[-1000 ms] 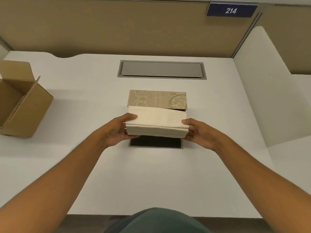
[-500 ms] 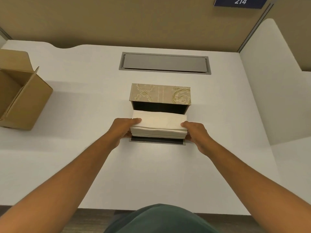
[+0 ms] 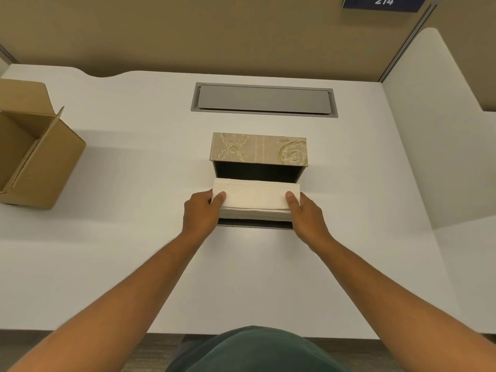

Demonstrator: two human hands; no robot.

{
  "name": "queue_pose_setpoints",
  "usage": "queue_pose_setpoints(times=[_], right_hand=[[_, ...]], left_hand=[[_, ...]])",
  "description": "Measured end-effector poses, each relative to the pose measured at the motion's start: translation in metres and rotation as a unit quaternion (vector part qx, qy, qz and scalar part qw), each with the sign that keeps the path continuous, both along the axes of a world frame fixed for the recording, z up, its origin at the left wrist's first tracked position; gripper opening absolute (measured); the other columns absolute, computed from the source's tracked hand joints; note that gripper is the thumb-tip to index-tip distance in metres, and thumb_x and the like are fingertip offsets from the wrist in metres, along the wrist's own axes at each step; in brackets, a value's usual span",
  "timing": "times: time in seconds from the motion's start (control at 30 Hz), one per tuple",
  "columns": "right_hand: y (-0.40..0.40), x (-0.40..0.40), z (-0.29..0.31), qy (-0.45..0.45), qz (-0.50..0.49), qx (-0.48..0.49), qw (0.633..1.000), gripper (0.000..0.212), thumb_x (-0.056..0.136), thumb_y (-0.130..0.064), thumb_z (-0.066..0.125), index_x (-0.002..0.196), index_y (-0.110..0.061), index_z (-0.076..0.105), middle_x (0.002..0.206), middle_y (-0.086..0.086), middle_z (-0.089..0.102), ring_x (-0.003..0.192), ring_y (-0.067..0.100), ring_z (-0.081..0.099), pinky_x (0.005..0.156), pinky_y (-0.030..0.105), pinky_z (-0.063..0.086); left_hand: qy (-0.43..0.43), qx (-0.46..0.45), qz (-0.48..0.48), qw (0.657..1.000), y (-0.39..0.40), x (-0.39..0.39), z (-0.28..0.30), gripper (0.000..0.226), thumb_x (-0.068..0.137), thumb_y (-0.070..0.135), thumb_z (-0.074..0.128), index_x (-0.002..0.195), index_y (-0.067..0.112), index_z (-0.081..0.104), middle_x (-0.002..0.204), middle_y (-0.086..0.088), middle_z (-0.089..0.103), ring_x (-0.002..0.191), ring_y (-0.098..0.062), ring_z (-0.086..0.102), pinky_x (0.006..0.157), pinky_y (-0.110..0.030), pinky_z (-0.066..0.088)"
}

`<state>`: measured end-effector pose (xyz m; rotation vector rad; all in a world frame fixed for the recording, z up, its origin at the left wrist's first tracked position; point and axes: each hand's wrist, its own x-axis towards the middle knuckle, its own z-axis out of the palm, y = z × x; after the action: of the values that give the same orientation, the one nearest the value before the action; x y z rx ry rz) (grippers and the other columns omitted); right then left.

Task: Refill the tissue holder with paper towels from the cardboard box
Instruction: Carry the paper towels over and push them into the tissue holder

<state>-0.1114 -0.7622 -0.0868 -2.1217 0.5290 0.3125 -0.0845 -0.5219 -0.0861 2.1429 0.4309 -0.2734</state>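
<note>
both hands [image 3: 201, 210] grip soft towel stack [image 3: 255, 198]

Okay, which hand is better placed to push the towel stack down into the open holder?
Neither alone. The left hand and right hand each grip one end of the paper towel stack over the tissue holder; use both.

1 towel stack [image 3: 256, 196], 1 holder [image 3: 259, 149], 1 cardboard box [image 3: 37, 154], 2 hands [image 3: 200, 213]

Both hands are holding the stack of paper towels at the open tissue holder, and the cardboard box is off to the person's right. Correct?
Not quite. The head view shows the cardboard box on the person's left, not right. The rest holds: left hand and right hand grip the paper towels at the open tissue holder.
</note>
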Motion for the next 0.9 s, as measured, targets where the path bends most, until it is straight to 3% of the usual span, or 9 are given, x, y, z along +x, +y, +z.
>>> queue_pose_setpoints(times=[0.17, 0.4, 0.57, 0.67, 0.73, 0.77, 0.83, 0.9], right_hand=[[-0.001, -0.004, 0.001, -0.021, 0.016, -0.014, 1.0, 0.05, 0.112, -0.038, 0.044, 0.154, -0.013, 0.046, 0.152, 0.01, 0.058, 0.138, 0.03, 0.055, 0.112, 0.038, 0.046], [0.001, -0.003, 0.001, -0.016, 0.007, -0.019, 1.0, 0.049, 0.111, -0.037, 0.045, 0.154, -0.013, 0.046, 0.152, 0.01, 0.057, 0.138, 0.03, 0.055, 0.111, 0.037, 0.047], [0.002, 0.001, 0.002, 0.007, 0.013, -0.038, 0.999, 0.047, 0.113, -0.033, 0.04, 0.154, -0.01, 0.045, 0.151, 0.013, 0.056, 0.136, 0.03, 0.055, 0.11, 0.036, 0.047], [0.0, 0.003, 0.007, 0.03, 0.02, -0.049, 0.998, 0.052, 0.112, -0.037, 0.041, 0.156, -0.009, 0.04, 0.155, 0.015, 0.053, 0.138, 0.032, 0.053, 0.11, 0.039, 0.048], [0.001, -0.002, 0.015, -0.02, 0.031, -0.164, 0.986, 0.061, 0.11, -0.041, 0.046, 0.16, -0.008, 0.033, 0.16, 0.016, 0.045, 0.144, 0.035, 0.047, 0.115, 0.045, 0.045], [0.004, -0.007, 0.019, -0.085, 0.041, -0.234, 0.968, 0.062, 0.108, -0.04, 0.05, 0.16, -0.009, 0.034, 0.16, 0.016, 0.045, 0.143, 0.034, 0.046, 0.116, 0.047, 0.045], [0.01, -0.018, 0.024, -0.234, 0.105, -0.317, 0.913, 0.056, 0.104, -0.032, 0.06, 0.152, -0.009, 0.045, 0.152, 0.016, 0.053, 0.137, 0.033, 0.051, 0.115, 0.048, 0.048], [0.015, -0.027, 0.018, -0.306, 0.208, -0.36, 0.856, 0.05, 0.099, -0.022, 0.066, 0.144, -0.005, 0.056, 0.147, 0.019, 0.058, 0.133, 0.036, 0.055, 0.114, 0.051, 0.049]], left_hand=[[-0.018, 0.033, -0.016, 0.999, -0.003, -0.005, 0.004, 0.046, 0.111, 0.038, 0.056, 0.134, 0.002, 0.072, 0.126, -0.019, 0.076, 0.112, -0.033, 0.068, 0.083, -0.03, 0.045], [0.0, 0.048, -0.033, 0.998, -0.005, -0.005, 0.008, 0.049, 0.111, 0.04, 0.054, 0.137, 0.002, 0.07, 0.13, -0.018, 0.075, 0.115, -0.034, 0.069, 0.088, -0.031, 0.048], [0.006, 0.042, -0.037, 0.998, -0.004, -0.009, 0.009, 0.053, 0.112, 0.043, 0.049, 0.144, 0.004, 0.065, 0.139, -0.017, 0.072, 0.122, -0.033, 0.067, 0.101, -0.04, 0.054], [0.005, 0.035, -0.029, 0.999, -0.005, -0.011, 0.008, 0.06, 0.113, 0.046, 0.043, 0.16, 0.008, 0.049, 0.158, -0.016, 0.058, 0.141, -0.034, 0.057, 0.114, -0.04, 0.047], [-0.08, 0.084, -0.039, 0.992, -0.004, -0.019, 0.012, 0.062, 0.113, 0.043, 0.046, 0.167, 0.013, 0.036, 0.17, -0.012, 0.043, 0.155, -0.031, 0.041, 0.123, -0.038, 0.036], [-0.173, 0.127, -0.067, 0.974, -0.002, -0.023, 0.013, 0.058, 0.113, 0.038, 0.049, 0.165, 0.014, 0.038, 0.169, -0.013, 0.043, 0.155, -0.03, 0.04, 0.122, -0.037, 0.034], [-0.347, 0.211, -0.206, 0.891, 0.003, -0.029, 0.008, 0.05, 0.109, 0.026, 0.058, 0.156, 0.011, 0.051, 0.159, -0.019, 0.053, 0.147, -0.034, 0.048, 0.121, -0.044, 0.04], [-0.396, 0.267, -0.337, 0.811, 0.003, -0.032, -0.002, 0.048, 0.104, 0.023, 0.064, 0.15, 0.009, 0.058, 0.155, -0.02, 0.059, 0.144, -0.039, 0.053, 0.123, -0.056, 0.04]])
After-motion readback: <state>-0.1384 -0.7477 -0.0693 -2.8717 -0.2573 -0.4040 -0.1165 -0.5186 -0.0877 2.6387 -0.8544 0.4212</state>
